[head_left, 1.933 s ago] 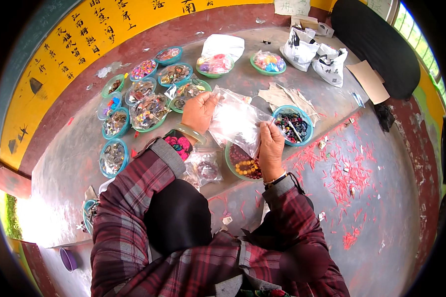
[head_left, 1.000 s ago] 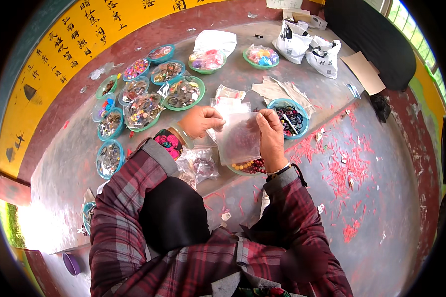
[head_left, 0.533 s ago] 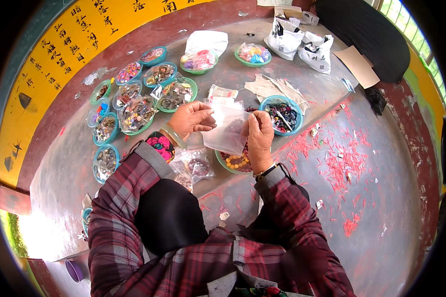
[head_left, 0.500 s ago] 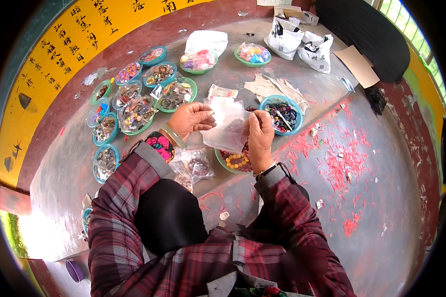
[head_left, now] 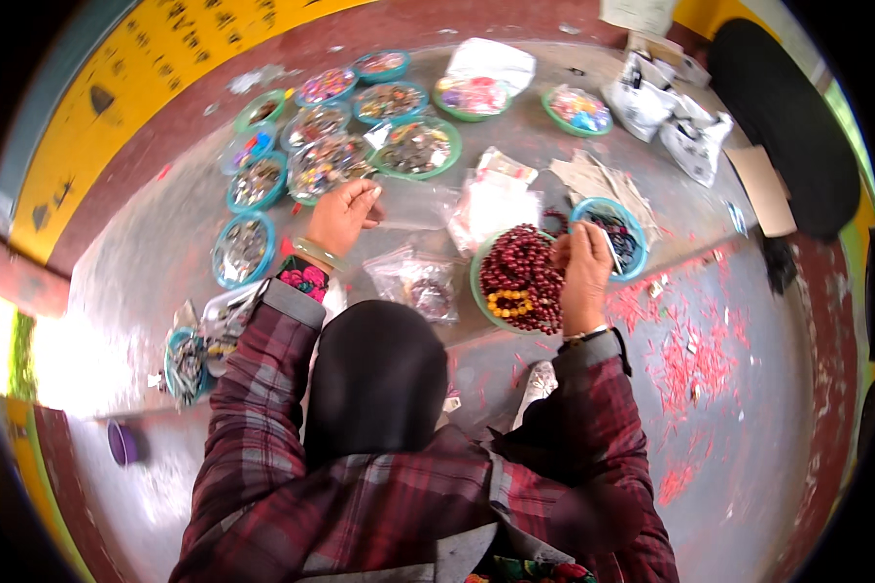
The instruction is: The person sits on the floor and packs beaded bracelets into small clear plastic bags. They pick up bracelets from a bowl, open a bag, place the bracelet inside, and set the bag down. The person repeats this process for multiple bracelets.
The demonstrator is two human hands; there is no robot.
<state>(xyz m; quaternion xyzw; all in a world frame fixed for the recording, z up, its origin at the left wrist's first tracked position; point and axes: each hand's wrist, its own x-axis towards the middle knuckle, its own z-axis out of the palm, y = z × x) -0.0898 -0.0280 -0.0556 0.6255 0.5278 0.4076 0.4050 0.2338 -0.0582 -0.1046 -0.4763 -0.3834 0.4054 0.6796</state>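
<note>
My left hand [head_left: 340,222] pinches the edge of a clear plastic bag [head_left: 413,202], which stretches out toward the middle. A green basket [head_left: 478,291] holds dark red bead bracelets [head_left: 520,260] and a yellow bead bracelet [head_left: 508,303]. Over the basket's right edge, beside the beads, is my right hand [head_left: 585,277]. Its fingers are closed, and what they hold, if anything, is hidden. A stack of clear bags [head_left: 496,206] lies just beyond the basket. Between my hands, nearer to me, rests a filled clear bag [head_left: 420,287].
A blue basket of dark items [head_left: 636,262] stands right of the green one. Several baskets of small goods [head_left: 248,251] crowd the left and back. White bags [head_left: 695,146] stand far right. Red scraps [head_left: 695,360] litter the lower floor on the right, past a step edge.
My hands have moved apart. The clear bag, held between both hands before, now hangs from the left alone; the right has come to the beads. The view has shifted left.
</note>
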